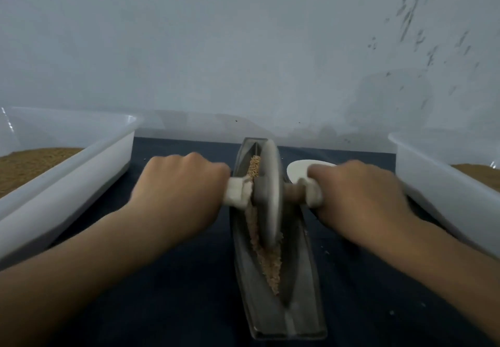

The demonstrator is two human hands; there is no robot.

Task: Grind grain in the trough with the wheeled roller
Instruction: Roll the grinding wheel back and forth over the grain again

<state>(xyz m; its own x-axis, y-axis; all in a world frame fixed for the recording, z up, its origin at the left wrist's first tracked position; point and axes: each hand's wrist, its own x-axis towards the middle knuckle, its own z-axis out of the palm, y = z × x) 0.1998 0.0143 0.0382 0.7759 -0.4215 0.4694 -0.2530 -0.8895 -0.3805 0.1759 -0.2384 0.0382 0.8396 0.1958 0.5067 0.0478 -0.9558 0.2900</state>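
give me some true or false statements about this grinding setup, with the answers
1. The left hand and right hand each grip a handle of the roller. True.
2. The trough is empty. False: grain lies along its groove.
3. The roller stands at the trough's near end. False: it stands in the far half.
4. The left tub and right tub, both white, flank the trough. True.
5. The left tub holds water. False: it holds brown granular material.
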